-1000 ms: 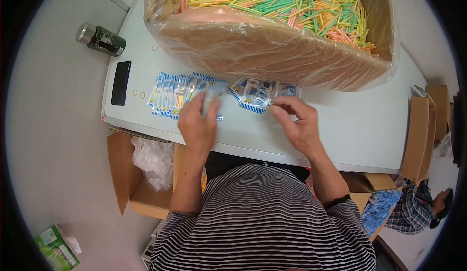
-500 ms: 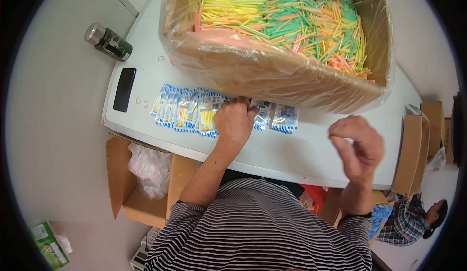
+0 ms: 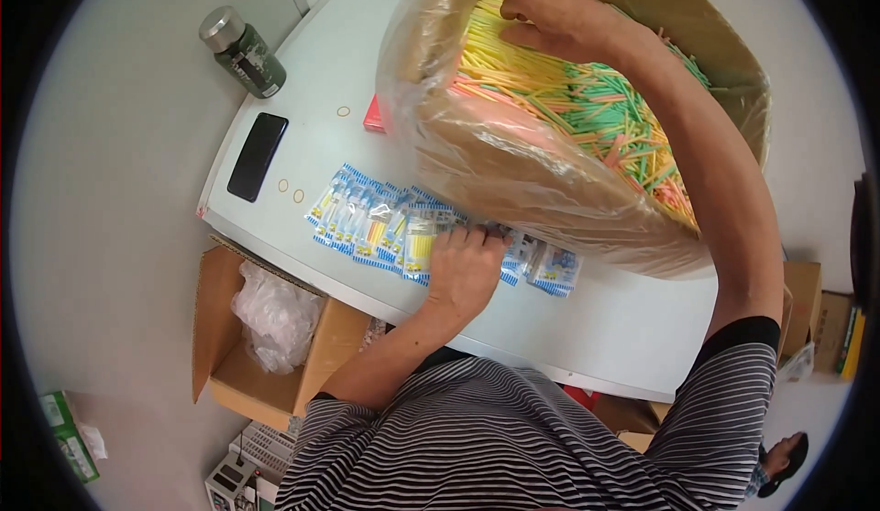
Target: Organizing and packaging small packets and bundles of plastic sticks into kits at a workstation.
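Note:
A large cardboard box (image 3: 550, 199) lined with clear plastic stands tilted on the table, full of thin sticks. Yellow sticks (image 3: 513, 66) fill its left part, with green sticks (image 3: 610, 103), orange and pink ones farther right. My right hand (image 3: 568, 21) reaches over the box wall, just above the yellow sticks, thumb and fingers apart. In front of the box lies an overlapping row of small clear packets (image 3: 376, 227) with blue striped edges; some hold coloured sticks. My left hand (image 3: 466, 268) lies on this row, fingers bent down around a packet, its fingertips partly hidden.
A dark phone (image 3: 258, 156), a green bottle (image 3: 243, 53) and a few rubber bands (image 3: 298, 196) are at the table's left. Below the edge stands an open carton (image 3: 307, 364) with clear plastic in it. Another person (image 3: 779, 465) is at the lower right.
My right hand has moved from above the table's right side up and left into the box. My left hand stays on the packets. The whole view has shifted and turned somewhat.

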A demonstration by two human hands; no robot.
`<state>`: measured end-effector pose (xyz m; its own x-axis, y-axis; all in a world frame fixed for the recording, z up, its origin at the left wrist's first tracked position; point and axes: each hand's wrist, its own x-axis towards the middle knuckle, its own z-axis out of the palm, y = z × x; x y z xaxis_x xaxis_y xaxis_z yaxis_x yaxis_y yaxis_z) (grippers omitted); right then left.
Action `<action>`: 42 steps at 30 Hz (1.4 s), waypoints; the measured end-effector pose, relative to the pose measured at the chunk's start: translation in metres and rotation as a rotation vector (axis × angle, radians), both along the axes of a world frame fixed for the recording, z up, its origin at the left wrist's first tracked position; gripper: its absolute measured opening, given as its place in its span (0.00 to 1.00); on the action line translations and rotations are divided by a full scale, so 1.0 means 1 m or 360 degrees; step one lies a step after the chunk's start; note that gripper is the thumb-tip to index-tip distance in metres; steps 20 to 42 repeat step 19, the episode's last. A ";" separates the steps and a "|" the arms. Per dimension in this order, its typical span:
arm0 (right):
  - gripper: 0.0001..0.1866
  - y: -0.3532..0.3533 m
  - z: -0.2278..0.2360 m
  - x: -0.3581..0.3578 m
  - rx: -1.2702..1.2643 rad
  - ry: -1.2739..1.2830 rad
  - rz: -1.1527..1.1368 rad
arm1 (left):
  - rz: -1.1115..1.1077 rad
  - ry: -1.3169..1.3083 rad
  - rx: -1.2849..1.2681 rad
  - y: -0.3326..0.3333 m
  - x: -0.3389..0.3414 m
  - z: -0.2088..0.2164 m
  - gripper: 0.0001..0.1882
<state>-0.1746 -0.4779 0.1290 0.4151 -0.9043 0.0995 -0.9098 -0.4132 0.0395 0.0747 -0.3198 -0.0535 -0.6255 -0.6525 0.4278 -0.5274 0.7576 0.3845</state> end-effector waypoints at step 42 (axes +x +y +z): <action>0.19 0.049 0.072 0.020 0.0220 -0.0679 -0.0486 | -0.0142 0.0918 0.0789 0.013 0.065 0.042 0.05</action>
